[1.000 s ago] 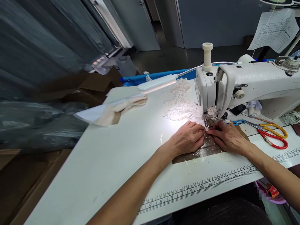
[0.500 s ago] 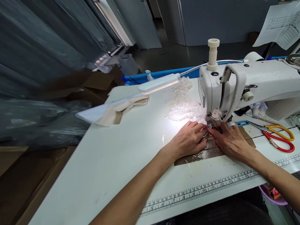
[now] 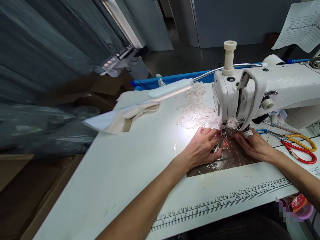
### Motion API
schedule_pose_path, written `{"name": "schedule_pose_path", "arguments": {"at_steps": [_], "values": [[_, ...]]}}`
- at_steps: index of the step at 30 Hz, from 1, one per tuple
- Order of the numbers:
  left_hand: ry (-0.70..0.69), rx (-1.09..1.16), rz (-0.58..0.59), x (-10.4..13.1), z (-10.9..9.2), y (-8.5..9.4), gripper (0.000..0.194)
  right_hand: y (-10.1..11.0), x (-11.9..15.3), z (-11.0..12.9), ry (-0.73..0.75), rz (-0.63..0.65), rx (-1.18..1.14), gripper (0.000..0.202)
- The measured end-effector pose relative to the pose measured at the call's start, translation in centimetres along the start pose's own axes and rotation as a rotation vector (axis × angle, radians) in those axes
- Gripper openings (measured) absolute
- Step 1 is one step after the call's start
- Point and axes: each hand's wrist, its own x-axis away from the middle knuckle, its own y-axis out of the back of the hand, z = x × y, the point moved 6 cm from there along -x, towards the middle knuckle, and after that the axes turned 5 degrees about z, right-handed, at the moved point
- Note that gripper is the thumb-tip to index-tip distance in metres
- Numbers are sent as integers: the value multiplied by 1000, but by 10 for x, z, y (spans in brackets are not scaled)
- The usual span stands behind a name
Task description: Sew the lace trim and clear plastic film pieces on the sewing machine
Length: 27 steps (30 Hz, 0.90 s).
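A white sewing machine (image 3: 282,80) stands at the right, its metal presser foot (image 3: 227,133) between my two hands. Just left of the foot, my left hand (image 3: 202,146) rests with bent fingers closed at the near edge of the white lace (image 3: 197,115), its thumb lower on the brown shiny plate (image 3: 225,155). To the right of the foot is my right hand (image 3: 255,146), fingers drawn together; its fingertips are partly hidden behind the machine's white knob, and what they pinch is too small to make out. A pale fabric flower (image 3: 232,122) hangs by the needle bar.
Scissors (image 3: 300,146) with red and yellow handles lie right of my right hand. A lamp (image 3: 171,90) lights the lace. Cream fabric (image 3: 117,123) lies at the table's left edge. A printed ruler (image 3: 217,205) runs along the front edge. Cardboard boxes (image 3: 105,86) stand beyond the left side.
My right hand has moved right, away from my left hand, uncovering more of the brown plate and a small red mark on it. My left hand stays nearly in place.
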Motion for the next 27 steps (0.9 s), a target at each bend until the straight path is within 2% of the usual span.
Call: {"name": "schedule_pose_path", "arguments": {"at_steps": [2, 5, 14, 20, 24, 27], "values": [[11, 5, 20, 0, 1, -1, 38, 2, -6, -9, -44, -19, -59, 43], [17, 21, 28, 0, 3, -2, 37, 4, -11, -16, -87, -128, -72, 40], [32, 38, 0, 3, 4, 0, 38, 2, 3, -9, 9, -310, 49, 21], [109, 77, -25, 3, 6, 2, 37, 14, 2, -22, -21, -425, 137, 27], [120, 133, 49, -1, 6, 0, 37, 21, 3, -32, -79, -462, 146, 31], [156, 79, 85, -3, 9, -1, 41, 25, 3, -37, -114, -485, 125, 32]]}}
